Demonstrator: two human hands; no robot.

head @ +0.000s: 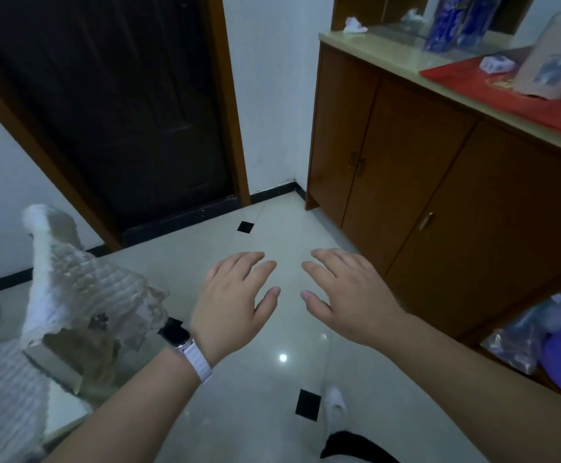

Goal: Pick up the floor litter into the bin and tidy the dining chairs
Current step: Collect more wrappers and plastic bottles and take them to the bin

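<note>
My left hand (235, 299) and my right hand (345, 295) are held out side by side, palms down, over the pale tiled floor (272, 235). Both have relaxed, spread fingers and hold nothing. A white-strapped watch (185, 345) sits on my left wrist. At the left stands a piece of furniture wrapped in white foam and bubble wrap (82, 289), close beside my left forearm; what it is I cannot tell. No litter or bin shows on the floor in view.
A dark wooden door (115, 111) stands ahead at the left. A brown cabinet (416, 168) runs along the right, with a red cloth (506, 91), blue bottles (449, 21) and a crumpled tissue (355, 25) on top. My white shoe (334, 401) is below.
</note>
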